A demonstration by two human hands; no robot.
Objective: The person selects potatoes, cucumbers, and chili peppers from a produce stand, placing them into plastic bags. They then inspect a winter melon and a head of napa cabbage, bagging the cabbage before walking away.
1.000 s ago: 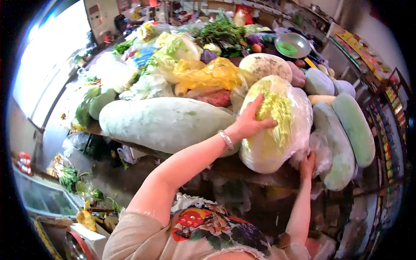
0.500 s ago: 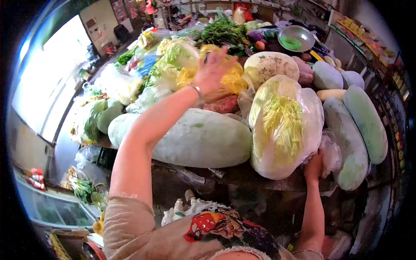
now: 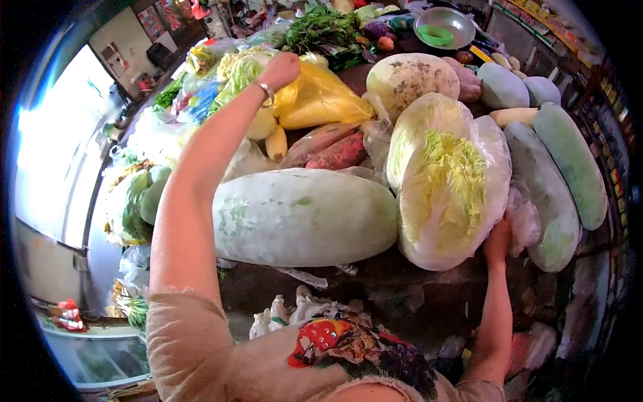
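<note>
My left hand (image 3: 281,70) is closed on the top of a yellow plastic bag (image 3: 321,97), which stretches down to the right from my fist. Below that bag lie reddish roots in clear plastic (image 3: 338,151) and a yellow corn-like piece (image 3: 276,144). My right hand (image 3: 497,240) is curled at the lower right edge of a large cut napa cabbage (image 3: 445,181). A clear plastic bag (image 3: 524,218) bunches around that hand, and its fingertips are partly hidden. A big pale winter melon (image 3: 301,218) lies left of the cabbage.
Two long green melons (image 3: 569,167) lie to the right. Behind the cabbage are a soil-marked white melon (image 3: 412,77) and a metal bowl (image 3: 462,30) holding a green dish. Leafy greens (image 3: 325,33) are heaped at the back. Bagged vegetables (image 3: 157,130) line the left side.
My left hand has gone from spread fingers over the yellow bag to a closed grip, pulling it up and left. My right hand stays by the cabbage. The view has shifted slightly.
</note>
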